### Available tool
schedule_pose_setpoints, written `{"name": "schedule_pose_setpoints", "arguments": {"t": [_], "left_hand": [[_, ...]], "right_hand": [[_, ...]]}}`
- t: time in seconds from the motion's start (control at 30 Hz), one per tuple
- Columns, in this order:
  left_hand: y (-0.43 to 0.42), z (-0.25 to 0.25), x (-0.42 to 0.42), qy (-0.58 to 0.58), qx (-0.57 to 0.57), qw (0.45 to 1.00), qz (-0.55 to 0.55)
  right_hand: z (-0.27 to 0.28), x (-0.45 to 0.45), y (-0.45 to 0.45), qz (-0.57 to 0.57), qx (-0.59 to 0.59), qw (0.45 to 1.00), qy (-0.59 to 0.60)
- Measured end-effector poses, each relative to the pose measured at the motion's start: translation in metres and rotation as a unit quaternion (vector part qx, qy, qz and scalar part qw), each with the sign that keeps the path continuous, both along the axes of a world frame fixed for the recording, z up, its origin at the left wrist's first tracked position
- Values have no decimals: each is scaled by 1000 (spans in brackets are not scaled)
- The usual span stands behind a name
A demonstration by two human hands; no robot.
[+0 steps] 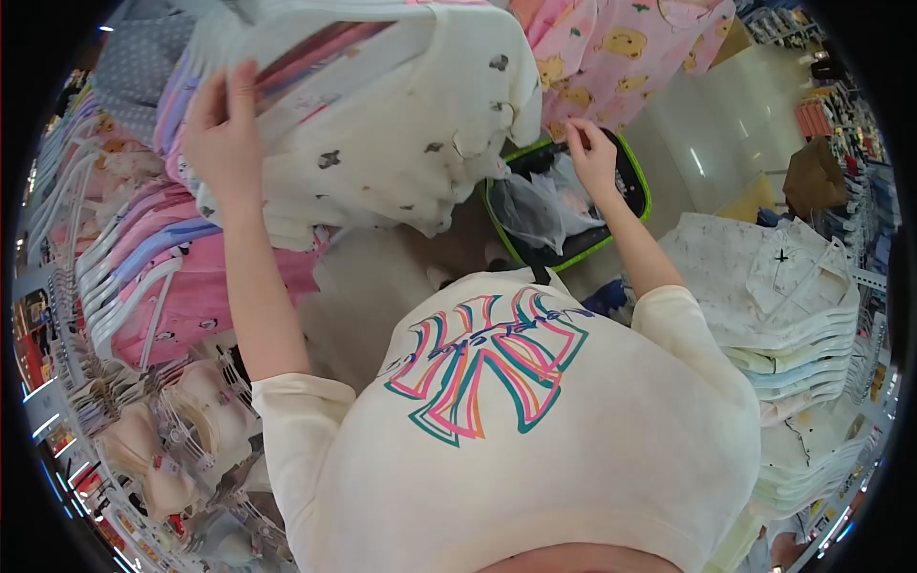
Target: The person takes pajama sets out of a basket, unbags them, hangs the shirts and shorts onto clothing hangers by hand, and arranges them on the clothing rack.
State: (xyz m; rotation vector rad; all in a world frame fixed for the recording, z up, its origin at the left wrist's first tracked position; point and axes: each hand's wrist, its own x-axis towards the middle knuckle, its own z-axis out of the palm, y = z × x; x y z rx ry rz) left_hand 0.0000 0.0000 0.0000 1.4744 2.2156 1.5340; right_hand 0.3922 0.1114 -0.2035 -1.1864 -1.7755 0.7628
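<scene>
My left hand [227, 134] is raised at the upper left, its thumb and fingers apart, beside the hangers of a cream garment with small dark prints [382, 143]. Whether it touches a hanger is hard to tell. Farther right, my right hand [590, 155] has its fingertips pressed together at the lower edge of a pink garment with bear prints [621, 48]. What those fingertips hold, if anything, is too small to make out. Below my right hand stands a black basket with a green rim [642, 181], with a clear plastic bag [530, 215] inside.
Pink and blue clothes on white hangers [181, 277] hang at the left, above beige bras [205, 411]. White garments [764, 277] hang in a row at the right. A brown box [815, 177] is at the far right.
</scene>
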Motion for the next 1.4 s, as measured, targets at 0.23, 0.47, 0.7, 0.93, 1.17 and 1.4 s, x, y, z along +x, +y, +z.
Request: {"name": "schedule_pose_setpoints", "arguments": {"t": [0.23, 0.47, 0.7, 0.93, 1.17, 1.4], "left_hand": [[13, -27, 42, 175, 252, 938, 162], [-30, -147, 127, 219, 44, 972, -71], [-52, -231, 191, -41, -240, 956, -163], [-137, -337, 136, -291, -430, 853, -39], [-248, -415, 72, -383, -541, 740, 117], [-281, -419, 66, -364, -589, 705, 155]], "right_hand": [[-188, 71, -42, 8, -262, 946, -190], [-258, 88, -69, -79, -349, 904, -234], [-298, 84, -78, 247, -467, 827, -192], [-351, 127, -31, 4, -454, 823, -341], [-385, 138, 9, -42, -424, 718, -551], [-439, 155, -17, 7, -404, 693, -596]]}}
